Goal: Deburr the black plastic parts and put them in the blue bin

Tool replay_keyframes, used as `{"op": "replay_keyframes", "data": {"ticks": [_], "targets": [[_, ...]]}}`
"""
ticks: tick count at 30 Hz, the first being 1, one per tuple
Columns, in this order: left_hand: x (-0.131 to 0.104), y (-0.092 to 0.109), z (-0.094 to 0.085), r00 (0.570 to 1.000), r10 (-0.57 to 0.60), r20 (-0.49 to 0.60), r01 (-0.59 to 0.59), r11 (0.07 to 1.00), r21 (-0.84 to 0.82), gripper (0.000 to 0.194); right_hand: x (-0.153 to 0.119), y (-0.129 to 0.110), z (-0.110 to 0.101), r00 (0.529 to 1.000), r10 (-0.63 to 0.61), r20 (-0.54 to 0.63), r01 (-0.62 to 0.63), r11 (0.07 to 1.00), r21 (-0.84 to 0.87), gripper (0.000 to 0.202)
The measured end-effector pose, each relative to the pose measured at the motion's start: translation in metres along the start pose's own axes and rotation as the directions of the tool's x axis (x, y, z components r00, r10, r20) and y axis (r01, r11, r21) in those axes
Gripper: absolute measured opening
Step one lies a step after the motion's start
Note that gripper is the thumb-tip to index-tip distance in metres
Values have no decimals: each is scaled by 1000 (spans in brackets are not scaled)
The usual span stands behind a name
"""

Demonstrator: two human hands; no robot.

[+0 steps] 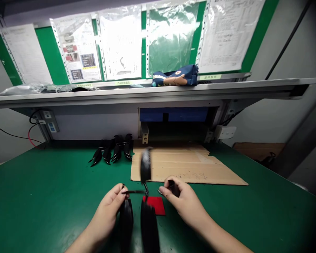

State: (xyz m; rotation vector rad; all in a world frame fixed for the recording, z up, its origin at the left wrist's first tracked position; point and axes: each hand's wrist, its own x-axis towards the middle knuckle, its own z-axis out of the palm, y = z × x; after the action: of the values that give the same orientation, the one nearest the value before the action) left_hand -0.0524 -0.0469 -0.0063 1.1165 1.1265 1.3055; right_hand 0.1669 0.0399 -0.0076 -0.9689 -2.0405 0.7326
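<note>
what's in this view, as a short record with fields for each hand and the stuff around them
left hand: pinches a thin black rod
right hand: holds a dark tool with a metallic tip, type unclear
between and below hands: long black pieces, partly blurred
red square: on the green table, partly hidden by the black pieces
cardboard: flat on the table, beyond the hands
back row: black bundles, left of the cardboard
shelf: bears a dark blue pouch
</note>
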Motion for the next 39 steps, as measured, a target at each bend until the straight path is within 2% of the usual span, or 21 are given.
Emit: {"op": "replay_keyframes", "data": {"ticks": [1,3,6,8,12,14,16,18,20,22,24,25,26,27,29,30,31,33,35,37,39], "targets": [[2,-3,2,999,-5,-39,4,999,-39,35,1,-1,-1,998,41,-44,-40,999,29,18],[3,-11,7,999,-31,14,32,998,-55,35,-2,-5,-2,1000,-6,23,6,1000,-2,19],[0,-21,16,989,-71,130,83,992,-93,38,-10,-11,1,973,-138,183,180,956,-231,33],[-2,-25,22,980,-96,174,135,964,-228,38,-12,-9,4,961,-185,206,253,891,-377,43],[-6,-28,28,922,-151,355,336,766,-548,31,-7,7,13,953,-219,208,294,832,-471,50],[-8,-27,29,873,-174,455,442,674,-592,33,-6,12,14,957,-221,189,284,852,-440,48],[-9,-27,27,842,-166,514,482,660,-576,31,-6,10,10,958,-234,166,283,866,-411,46],[-7,-28,22,853,-146,502,428,746,-510,29,-6,3,0,951,-234,202,300,858,-417,43],[-2,-28,15,912,-142,385,302,867,-396,32,-5,-5,-12,928,-172,329,305,859,-412,35],[4,-27,6,973,-145,181,190,945,-265,34,-5,-10,-20,858,-80,507,295,886,-358,25],[9,-25,-1,991,-136,-7,133,981,-138,33,-6,-11,-23,769,-62,636,308,908,-284,24],[10,-23,-3,990,-125,-67,119,989,-83,32,-6,-10,-24,753,-86,653,327,909,-257,28],[11,-20,-5,988,-111,-103,108,994,-31,32,-6,-10,-23,764,-119,634,348,903,-251,34],[10,-17,-6,988,-97,-122,99,995,11,33,-6,-10,-24,801,-154,578,365,891,-269,41],[7,-11,-5,989,-91,-115,98,993,60,34,-4,-13,-26,878,-238,416,399,844,-358,48],[5,-7,-3,993,-86,-82,95,990,102,36,-2,-16,-28,893,-293,341,423,805,-417,45],[2,-3,-2,996,-82,-25,85,985,152,36,-1,-19,-31,888,-354,294,457,754,-472,40],[-4,4,-1,986,-81,145,42,967,252,37,-2,-26,-33,828,-465,313,558,635,-533,30],[-9,9,0,954,-75,291,-15,955,296,37,-6,-30,-29,759,-502,413,650,558,-516,27],[-12,11,0,935,-64,348,-33,963,267,36,-12,-31,-22,722,-491,487,690,560,-458,21],[-13,10,1,924,-63,377,-6,984,179,35,-19,-30,-13,721,-465,513,678,627,-384,13]]}}
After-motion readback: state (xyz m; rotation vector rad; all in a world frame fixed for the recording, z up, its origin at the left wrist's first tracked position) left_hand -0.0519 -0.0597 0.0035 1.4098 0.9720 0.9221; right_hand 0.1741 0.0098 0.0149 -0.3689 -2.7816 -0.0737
